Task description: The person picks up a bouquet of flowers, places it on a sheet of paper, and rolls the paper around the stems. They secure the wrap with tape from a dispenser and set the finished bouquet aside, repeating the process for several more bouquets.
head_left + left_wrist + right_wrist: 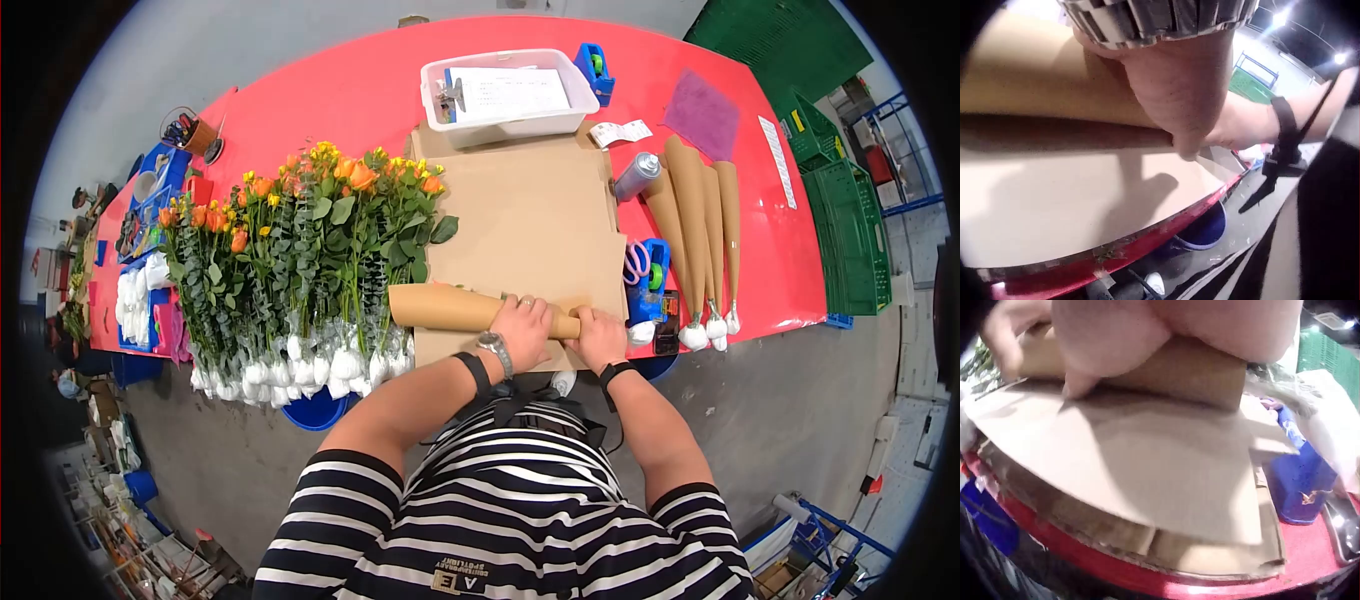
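Green crates point(848, 238) stand on gray floor point(780, 390) beside a red-covered table point(330, 75).

From my end, the rolled cone point(450, 307) reads as matt brown paper, smooth along its side, and the flat sheets point(525, 210) look like the same dull, smooth paper. Under them I make out cardboard point(1210, 559) with a rough, ragged edge. The bench point(330, 85) has a glossy red covering, plastic by its shine. I see smooth, cloudy plastic in the tub point(520, 129), hard blue plastic in the tape dispenser point(650, 285), polished metal links in the watch point(1160, 19), and soft, matt cloth in the striped shirt point(500, 480)
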{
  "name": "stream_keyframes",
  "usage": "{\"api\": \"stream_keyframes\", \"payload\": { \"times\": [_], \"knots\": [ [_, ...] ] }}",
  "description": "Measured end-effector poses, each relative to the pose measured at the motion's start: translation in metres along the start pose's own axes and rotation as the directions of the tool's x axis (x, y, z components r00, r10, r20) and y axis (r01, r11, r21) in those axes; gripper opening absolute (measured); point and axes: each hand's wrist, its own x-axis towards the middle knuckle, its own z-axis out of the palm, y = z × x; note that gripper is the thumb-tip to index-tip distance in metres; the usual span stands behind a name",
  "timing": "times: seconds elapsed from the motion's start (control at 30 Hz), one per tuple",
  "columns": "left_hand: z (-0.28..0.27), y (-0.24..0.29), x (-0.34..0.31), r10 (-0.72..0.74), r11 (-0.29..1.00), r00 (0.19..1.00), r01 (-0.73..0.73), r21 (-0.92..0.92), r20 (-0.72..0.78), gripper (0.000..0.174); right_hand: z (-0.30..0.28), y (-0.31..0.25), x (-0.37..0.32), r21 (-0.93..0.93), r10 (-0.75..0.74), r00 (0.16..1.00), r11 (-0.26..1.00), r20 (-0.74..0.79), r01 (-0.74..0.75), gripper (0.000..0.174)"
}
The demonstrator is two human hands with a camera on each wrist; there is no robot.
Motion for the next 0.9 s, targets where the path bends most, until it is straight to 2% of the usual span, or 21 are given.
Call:
{"api": "stream_keyframes", "payload": {
  "times": [0.03,0.1,0.17,0.23,0.3,0.33,0.37,0.43,0.47,0.5,0.57,0.6,0.63,0.67,0.7,0.73,0.77,0.8,0.83,0.87,0.9],
  "knots": [
    [0.008,0.005,-0.001,0.008,0.997,1.000,-0.009,0.079,0.009,0.034,-0.004,0.000,0.003,-0.017,0.110,0.978,0.994,0.175,-0.109,0.050],
    [0.018,0.013,0.002,0.019,0.988,1.000,-0.020,0.156,0.005,0.034,-0.015,0.003,-0.006,-0.008,0.038,0.984,0.999,0.172,-0.038,0.051],
    [0.024,0.021,0.007,0.032,0.984,0.981,-0.065,0.164,0.192,0.038,-0.030,0.003,-0.019,0.013,0.090,0.933,0.995,0.347,-0.101,0.053],
    [0.016,0.028,0.017,0.027,0.995,0.975,-0.048,0.092,0.219,0.038,-0.035,0.005,-0.034,0.014,0.095,0.951,0.994,0.295,-0.104,0.050],
    [0.000,0.031,0.031,0.009,0.989,0.854,0.070,-0.133,0.520,0.036,-0.030,0.017,-0.044,-0.043,-0.058,0.998,0.997,-0.015,0.058,0.045],
    [-0.013,0.032,0.038,0.030,0.978,0.807,0.098,-0.184,0.590,0.039,-0.027,0.021,-0.047,-0.065,-0.112,0.988,0.992,-0.108,0.106,0.041],
    [-0.013,0.031,0.043,0.030,0.978,0.809,0.097,-0.183,0.587,0.039,-0.025,0.027,-0.048,-0.068,-0.114,0.987,0.992,-0.111,0.106,0.041],
    [-0.005,0.030,0.051,0.116,0.936,0.628,0.190,-0.296,0.769,0.045,-0.024,0.037,-0.050,-0.119,-0.257,0.947,0.964,-0.190,0.238,0.038],
    [0.011,0.030,0.050,0.103,0.924,0.611,0.233,-0.303,0.785,0.050,-0.021,0.042,-0.051,-0.121,-0.256,0.947,0.964,-0.196,0.236,0.038],
    [0.010,0.040,0.045,0.101,0.926,0.612,0.230,-0.299,0.784,0.050,-0.016,0.047,-0.052,-0.139,-0.236,0.960,0.967,-0.154,0.215,0.036],
    [0.006,0.061,0.028,-0.100,0.970,0.823,0.205,-0.130,0.559,0.046,-0.017,0.052,-0.052,-0.154,-0.210,0.969,0.970,-0.128,0.190,0.034],
    [0.013,0.070,0.018,-0.112,0.984,0.895,0.159,-0.076,0.431,0.045,-0.021,0.053,-0.054,-0.092,-0.114,0.987,0.988,0.118,0.125,0.033],
    [0.015,0.073,0.019,-0.107,0.987,0.895,0.150,-0.066,0.434,0.045,-0.034,0.047,-0.056,-0.045,-0.026,0.931,0.998,0.363,0.045,0.032],
    [0.019,0.077,0.021,-0.102,0.985,0.872,0.157,-0.077,0.479,0.046,-0.049,0.045,-0.056,0.002,0.007,0.867,1.000,0.498,-0.010,0.035],
    [0.017,0.081,0.025,-0.096,0.982,0.848,0.166,-0.088,0.521,0.048,-0.049,0.047,-0.060,0.007,0.010,0.871,1.000,0.492,-0.015,0.035],
    [0.012,0.083,0.033,-0.104,0.979,0.772,0.192,-0.074,0.627,0.050,-0.048,0.051,-0.066,0.016,-0.031,0.942,1.000,0.333,0.027,0.034],
    [0.013,0.078,0.040,-0.101,0.981,0.772,0.184,-0.069,0.627,0.050,-0.047,0.055,-0.072,0.016,-0.072,0.984,0.997,0.164,0.070,0.033],
    [0.019,0.069,0.045,-0.048,0.948,0.687,0.261,-0.184,0.725,0.052,-0.046,0.061,-0.076,0.006,-0.200,0.980,0.980,-0.010,0.200,0.031],
    [0.015,0.068,0.047,0.021,0.894,0.594,0.349,-0.282,0.804,0.054,-0.044,0.066,-0.079,0.008,-0.196,0.981,0.981,-0.015,0.196,0.031],
    [0.012,0.070,0.046,0.042,0.845,0.572,0.417,-0.334,0.819,0.059,-0.042,0.069,-0.080,-0.040,-0.244,0.969,0.969,-0.028,0.243,0.030],
    [0.010,0.077,0.048,0.036,0.851,0.571,0.413,-0.326,0.820,0.059,-0.042,0.073,-0.079,-0.089,-0.294,0.955,0.953,-0.043,0.290,0.030]
  ]
}}
